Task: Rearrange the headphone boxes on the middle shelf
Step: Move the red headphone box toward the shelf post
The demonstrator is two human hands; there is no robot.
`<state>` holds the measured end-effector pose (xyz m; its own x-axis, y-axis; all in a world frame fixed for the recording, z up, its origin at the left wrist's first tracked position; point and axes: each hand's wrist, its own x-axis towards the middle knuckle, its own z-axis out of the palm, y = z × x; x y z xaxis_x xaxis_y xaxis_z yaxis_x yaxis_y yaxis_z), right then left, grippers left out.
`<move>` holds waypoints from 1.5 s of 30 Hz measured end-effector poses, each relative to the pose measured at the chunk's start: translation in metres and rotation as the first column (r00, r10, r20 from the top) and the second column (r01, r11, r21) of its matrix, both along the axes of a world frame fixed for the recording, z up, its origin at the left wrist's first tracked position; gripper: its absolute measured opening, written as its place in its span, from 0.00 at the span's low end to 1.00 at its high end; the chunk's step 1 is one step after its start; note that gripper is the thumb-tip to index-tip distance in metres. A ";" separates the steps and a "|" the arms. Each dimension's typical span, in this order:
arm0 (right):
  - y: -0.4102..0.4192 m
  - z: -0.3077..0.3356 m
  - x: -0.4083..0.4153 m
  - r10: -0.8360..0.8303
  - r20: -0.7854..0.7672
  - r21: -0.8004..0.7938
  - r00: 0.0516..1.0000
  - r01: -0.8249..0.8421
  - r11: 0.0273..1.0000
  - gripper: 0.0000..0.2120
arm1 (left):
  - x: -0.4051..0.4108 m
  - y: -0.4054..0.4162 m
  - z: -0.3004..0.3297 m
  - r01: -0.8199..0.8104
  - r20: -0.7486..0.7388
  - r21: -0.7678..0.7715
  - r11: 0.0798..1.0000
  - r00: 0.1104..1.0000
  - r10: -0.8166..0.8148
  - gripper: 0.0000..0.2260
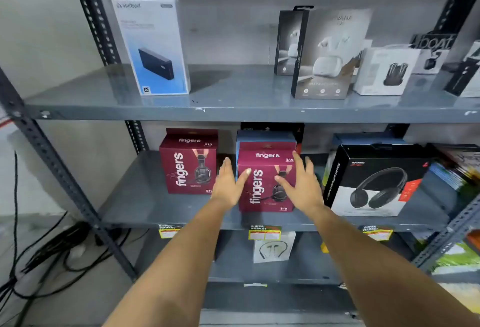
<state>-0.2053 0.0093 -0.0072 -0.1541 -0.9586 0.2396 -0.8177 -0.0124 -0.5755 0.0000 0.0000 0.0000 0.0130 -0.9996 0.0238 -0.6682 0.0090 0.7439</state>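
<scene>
Two maroon "fingers" headphone boxes stand on the grey middle shelf (145,204). One maroon box (188,161) is at the left; the other maroon box (262,189) stands nearer the front edge, in the middle. My left hand (230,183) is at that front box's left side, fingers spread, thumb on its face. My right hand (302,183) is at its right side, fingers apart, thumb on the face. A blue box (265,135) stands behind it. A black headphone box (374,181) stands at the right.
The top shelf (233,108) carries a power-bank box (153,40) and several earbud boxes (330,53). A neckband box (274,248) sits on the lower shelf. Black cables (52,248) lie on the floor at the left. Colourful packages (457,170) crowd the right end.
</scene>
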 end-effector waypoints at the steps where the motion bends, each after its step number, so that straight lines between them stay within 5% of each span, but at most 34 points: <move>1: -0.007 -0.001 -0.002 0.017 0.054 0.015 0.998 -0.017 1.000 0.42 | -0.004 -0.008 -0.001 -0.008 -0.062 0.035 0.999 0.998 0.010 0.39; 6: -0.019 -0.007 -0.002 0.033 0.175 0.051 0.984 -0.043 0.998 0.38 | -0.018 -0.021 -0.002 -0.059 -0.245 0.177 0.982 0.964 0.102 0.34; 16: 0.008 0.007 -0.002 0.098 0.173 -0.014 0.980 -0.097 0.995 0.35 | 0.009 0.020 0.007 -0.255 -0.137 -0.099 0.962 0.961 0.240 0.18; 25: 0.015 0.027 0.018 0.166 0.177 -0.011 0.970 -0.167 0.986 0.35 | 0.036 0.043 0.026 -0.328 -0.083 -0.163 0.931 0.944 0.318 0.20; 37: -0.008 0.020 0.119 0.282 0.223 0.042 0.933 -0.298 0.954 0.42 | 0.100 0.049 0.016 -0.496 -0.290 -0.113 0.861 0.845 0.449 0.13; 45: -0.040 0.000 0.183 0.261 0.210 0.039 0.942 -0.274 0.961 0.39 | 0.157 -0.002 -0.011 -0.476 -0.334 -0.024 0.879 0.832 0.442 0.26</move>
<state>-0.0221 -0.0306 -0.0071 0.0719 -0.9837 0.1646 -0.6569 -0.1709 -0.7344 0.1569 -0.0020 -0.0110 0.4937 -0.8686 0.0419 -0.3498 -0.1542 0.9241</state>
